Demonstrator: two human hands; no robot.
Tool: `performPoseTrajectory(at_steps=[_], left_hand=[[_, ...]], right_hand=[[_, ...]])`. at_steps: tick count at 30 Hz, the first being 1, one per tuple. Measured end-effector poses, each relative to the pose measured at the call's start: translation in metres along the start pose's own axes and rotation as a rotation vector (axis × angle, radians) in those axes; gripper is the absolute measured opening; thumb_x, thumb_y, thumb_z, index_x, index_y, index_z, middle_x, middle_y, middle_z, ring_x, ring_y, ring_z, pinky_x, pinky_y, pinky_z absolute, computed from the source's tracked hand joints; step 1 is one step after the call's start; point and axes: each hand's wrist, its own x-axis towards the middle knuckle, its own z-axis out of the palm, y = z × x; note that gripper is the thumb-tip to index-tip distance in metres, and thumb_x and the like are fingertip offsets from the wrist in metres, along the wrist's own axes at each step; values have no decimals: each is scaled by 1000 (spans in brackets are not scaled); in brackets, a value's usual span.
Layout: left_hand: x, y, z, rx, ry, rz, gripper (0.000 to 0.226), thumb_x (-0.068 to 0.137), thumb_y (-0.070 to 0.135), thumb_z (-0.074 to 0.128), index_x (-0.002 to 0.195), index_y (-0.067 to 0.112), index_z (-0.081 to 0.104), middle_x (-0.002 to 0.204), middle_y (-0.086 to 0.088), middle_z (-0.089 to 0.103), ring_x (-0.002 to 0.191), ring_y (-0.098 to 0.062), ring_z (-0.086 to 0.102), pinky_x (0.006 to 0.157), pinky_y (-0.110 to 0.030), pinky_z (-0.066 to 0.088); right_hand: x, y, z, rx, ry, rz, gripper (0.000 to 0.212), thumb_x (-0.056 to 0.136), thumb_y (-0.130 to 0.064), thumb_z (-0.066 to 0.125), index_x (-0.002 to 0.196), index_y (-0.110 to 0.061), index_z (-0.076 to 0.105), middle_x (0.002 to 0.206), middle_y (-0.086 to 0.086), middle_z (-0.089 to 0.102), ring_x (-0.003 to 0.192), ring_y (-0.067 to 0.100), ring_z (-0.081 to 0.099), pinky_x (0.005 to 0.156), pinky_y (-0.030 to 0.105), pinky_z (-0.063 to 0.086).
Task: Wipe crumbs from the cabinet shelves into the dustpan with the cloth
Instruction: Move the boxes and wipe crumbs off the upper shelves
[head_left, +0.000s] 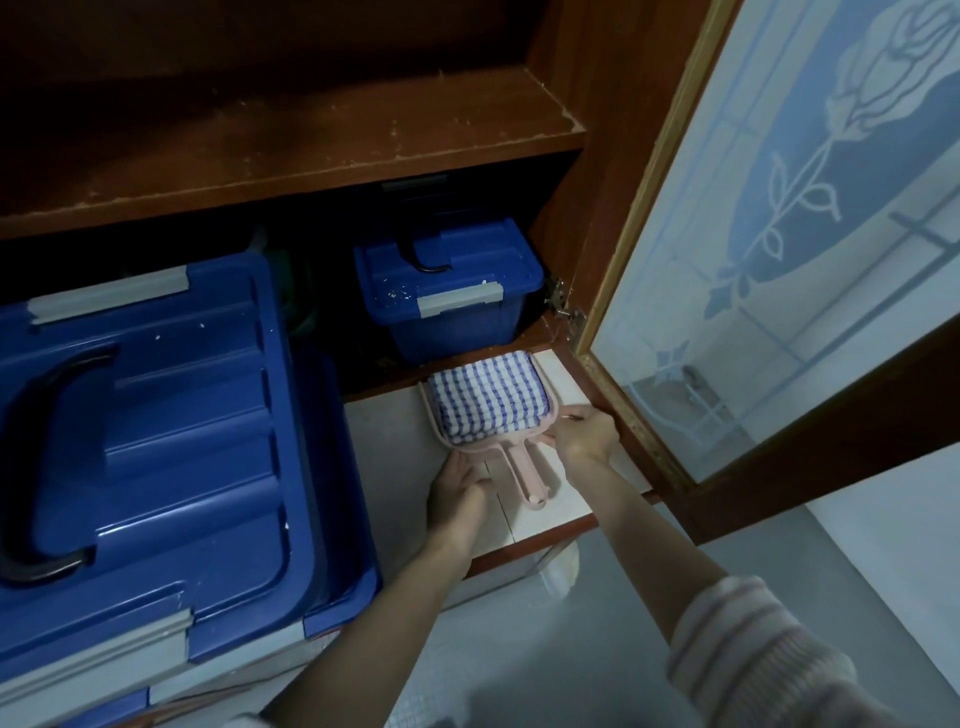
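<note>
A pink dustpan (524, 470) lies on the tiled ledge (387, 452) at the foot of the cabinet, its handle pointing toward me. A folded blue-and-white checked cloth (488, 397) lies inside the pan. My left hand (457, 486) touches the pan's rear rim on the left of the handle. My right hand (584, 431) pinches the rear right corner of the pan. Above, the brown wooden shelf (311, 135) carries pale crumbs scattered over its surface and front edge.
A large blue storage box (156, 441) fills the lower left. A smaller blue box (452, 286), with crumbs on its lid, stands behind the dustpan. The frosted glass cabinet door (779, 260) hangs open on the right, close to my right hand.
</note>
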Motion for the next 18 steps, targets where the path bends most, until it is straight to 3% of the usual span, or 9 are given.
performPoseTrajectory(at_steps=[5,8,11,14,16,18], left_hand=[[2,-1,4,26,-12,-9,60,89,-4,46,136,33,46,136,5,51,126,-17,47,108,-36,36],[0,-1,8,16,-4,-14,54,90,-3,44,134,29,49,137,3,51,125,-19,47,105,-35,37],[-1,3,10,87,177,44,47,89,-6,45,128,19,55,136,-2,51,125,-21,48,106,-37,40],[6,7,10,270,255,190,53,88,-2,51,137,16,45,149,-6,32,137,-22,32,112,-39,31],[11,6,12,558,252,283,59,90,6,53,144,18,33,156,-5,16,142,-22,16,115,-37,25],[16,0,14,856,219,291,60,94,20,50,147,25,24,158,-1,5,144,-22,7,116,-37,21]], right_hand=[[-1,0,-4,71,-49,19,22,82,17,57,100,8,64,95,17,66,85,34,68,69,30,55],[-2,1,-4,75,-42,1,21,81,16,57,99,8,65,94,17,66,87,33,67,72,31,55],[-4,-2,-4,-227,-3,-199,25,85,7,54,103,-1,70,104,13,69,95,28,65,76,27,51],[-7,-11,-4,-626,-44,-476,29,89,-6,54,115,-12,67,118,6,62,104,24,56,69,22,40],[0,-12,-1,-885,-122,-602,35,92,-19,54,127,-20,59,134,3,48,118,24,42,84,28,39],[8,-6,2,-1064,-218,-617,38,94,-30,51,132,-27,54,144,1,36,128,25,30,99,35,34]])
